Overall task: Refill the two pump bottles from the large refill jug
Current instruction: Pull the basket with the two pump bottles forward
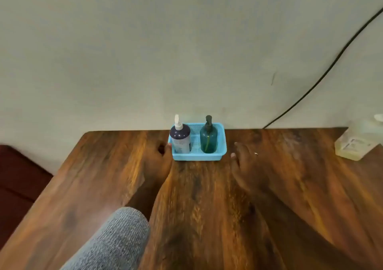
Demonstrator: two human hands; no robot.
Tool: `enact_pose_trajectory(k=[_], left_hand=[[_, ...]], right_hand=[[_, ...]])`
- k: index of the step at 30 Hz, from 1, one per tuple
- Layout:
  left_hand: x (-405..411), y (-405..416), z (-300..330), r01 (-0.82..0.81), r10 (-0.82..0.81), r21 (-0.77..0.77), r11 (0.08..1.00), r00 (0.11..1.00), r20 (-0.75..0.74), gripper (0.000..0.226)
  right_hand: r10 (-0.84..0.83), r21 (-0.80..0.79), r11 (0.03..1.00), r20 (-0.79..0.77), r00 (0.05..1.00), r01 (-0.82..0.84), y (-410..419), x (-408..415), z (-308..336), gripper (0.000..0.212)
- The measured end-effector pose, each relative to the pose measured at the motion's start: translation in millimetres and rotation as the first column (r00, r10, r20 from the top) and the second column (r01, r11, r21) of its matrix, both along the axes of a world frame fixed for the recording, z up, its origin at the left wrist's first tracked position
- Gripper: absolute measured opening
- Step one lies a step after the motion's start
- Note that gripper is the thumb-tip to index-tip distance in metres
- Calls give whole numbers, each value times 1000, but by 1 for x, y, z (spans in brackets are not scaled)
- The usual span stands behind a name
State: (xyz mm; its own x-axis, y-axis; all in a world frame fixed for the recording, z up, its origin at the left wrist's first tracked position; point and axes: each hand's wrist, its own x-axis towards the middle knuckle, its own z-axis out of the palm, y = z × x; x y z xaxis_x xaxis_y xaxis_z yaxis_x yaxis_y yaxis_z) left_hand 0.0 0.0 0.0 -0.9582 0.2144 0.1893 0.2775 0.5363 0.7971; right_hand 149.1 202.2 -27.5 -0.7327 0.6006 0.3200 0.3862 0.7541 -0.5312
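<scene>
A light blue plastic basket (221, 145) stands at the far edge of the wooden table (196, 218), against the wall. Inside it stand two pump bottles: a dark purple one with a white pump (179, 138) on the left and a teal see-through one with a dark pump (208, 138) on the right. My left hand (163, 161) reaches forward, its fingertips touching or nearly touching the basket's left side. My right hand (245, 161) hovers a little right of the basket, fingers apart, holding nothing. A large pale refill jug (356, 143) stands at the table's far right.
A black cable (331, 68) runs down the pale wall to the table's back edge. A dark red seat (18, 186) lies beyond the table's left edge. My grey sleeve (116, 240) covers the left forearm.
</scene>
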Motion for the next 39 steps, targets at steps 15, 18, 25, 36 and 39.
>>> enact_pose_trajectory(k=[15, 18, 25, 36, 39], left_hand=[[-6, 3, -104, 79, -124, 260, 962, 979, 162, 49], [0, -2, -102, 114, -164, 278, 954, 972, 165, 45], [14, -9, -86, 136, -267, 378, 916, 910, 319, 53], [-3, -3, -73, -6, -186, 412, 911, 887, 423, 37], [-4, -2, -69, -44, -116, 346, 937, 896, 428, 31]], right_hand=[[-4, -269, 963, -128, 992, -31, -6, -25, -89, 42], [32, -260, 963, -137, 990, -67, -10, -20, -86, 41], [61, -458, 876, -206, 977, -151, -15, -13, -69, 39], [-265, -797, 604, -213, 940, -11, 1, -38, -45, 24], [-294, -827, 562, -195, 936, 4, 0, -38, -46, 20]])
